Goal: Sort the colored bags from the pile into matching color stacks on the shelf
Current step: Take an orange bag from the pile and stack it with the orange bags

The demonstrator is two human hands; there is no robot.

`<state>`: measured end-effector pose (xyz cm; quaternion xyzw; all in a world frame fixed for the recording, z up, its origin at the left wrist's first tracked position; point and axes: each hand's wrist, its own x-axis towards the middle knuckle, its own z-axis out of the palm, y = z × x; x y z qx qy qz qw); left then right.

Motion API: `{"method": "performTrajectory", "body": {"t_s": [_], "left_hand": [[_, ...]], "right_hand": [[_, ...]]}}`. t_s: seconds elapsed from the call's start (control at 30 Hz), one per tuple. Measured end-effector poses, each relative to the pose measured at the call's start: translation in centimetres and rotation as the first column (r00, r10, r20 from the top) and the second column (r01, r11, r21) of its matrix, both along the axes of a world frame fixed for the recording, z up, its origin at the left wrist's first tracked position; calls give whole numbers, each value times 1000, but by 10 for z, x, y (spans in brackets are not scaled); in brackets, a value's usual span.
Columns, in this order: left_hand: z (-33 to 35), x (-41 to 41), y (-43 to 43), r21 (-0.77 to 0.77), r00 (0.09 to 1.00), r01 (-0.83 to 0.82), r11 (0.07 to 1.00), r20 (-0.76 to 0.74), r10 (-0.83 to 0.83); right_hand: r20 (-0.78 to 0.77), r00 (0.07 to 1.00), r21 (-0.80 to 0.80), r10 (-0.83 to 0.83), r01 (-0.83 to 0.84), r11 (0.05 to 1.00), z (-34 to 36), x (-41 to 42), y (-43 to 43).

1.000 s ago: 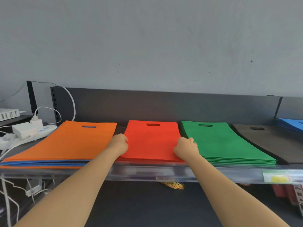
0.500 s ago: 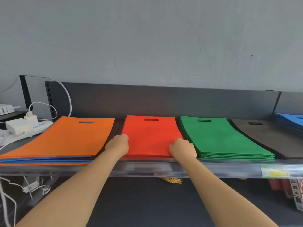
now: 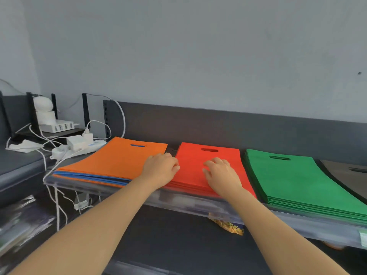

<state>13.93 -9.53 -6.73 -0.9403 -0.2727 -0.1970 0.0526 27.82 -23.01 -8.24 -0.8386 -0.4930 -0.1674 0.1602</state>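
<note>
Two hands are at the red stack (image 3: 191, 175), which lies flat on the shelf (image 3: 188, 203). The right hand (image 3: 221, 175) rests on top of the red stack near its front, fingers loose and spread on the top bag, holding nothing. The left hand (image 3: 160, 169) sits at the left edge of the red stack with its fingers bent toward that edge. I cannot tell whether they pinch a bag or only nudge it.

Just left of the red stack lies the mixed pile (image 3: 119, 159), orange on top with blue bags (image 3: 89, 174) showing in its layers. Just right of the red stack is the green stack (image 3: 297, 181), and further right a grey stack (image 3: 345, 175).

I judge that the red stack is being squared up and the pile is not yet sorted. The bags look thin, so a push from one side may fan the top ones toward the green stack. A sideways move of the left hand could drag the orange bag's corner along. The front of the red stack sits close to the shelf's lip, so a pull toward the person could slide bags over it.
</note>
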Motion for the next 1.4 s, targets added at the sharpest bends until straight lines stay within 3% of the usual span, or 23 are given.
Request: {"method": "performTrajectory", "body": {"t_s": [0.33, 0.77, 1.07, 1.3, 1.4], "left_hand": [[6, -96, 64, -61, 995, -98, 993, 17, 100], [-1, -112, 123, -111, 990, 131, 985, -29, -135], [-14, -138, 164, -399, 950, 155, 904, -190, -247], [-10, -147, 178, -472, 926, 175, 864, -218, -307], [-8, -145, 181, -493, 926, 152, 857, -231, -297]], "right_hand": [[-17, 960, 28, 279, -278, 960, 8, -75, 81], [-139, 969, -114, 202, -219, 969, 3, -137, 132], [-215, 975, -209, 48, -94, 973, -16, -162, 154], [-326, 942, -349, 86, -205, 914, 12, -154, 145], [-389, 916, -341, 95, -239, 909, 16, -148, 143]]}}
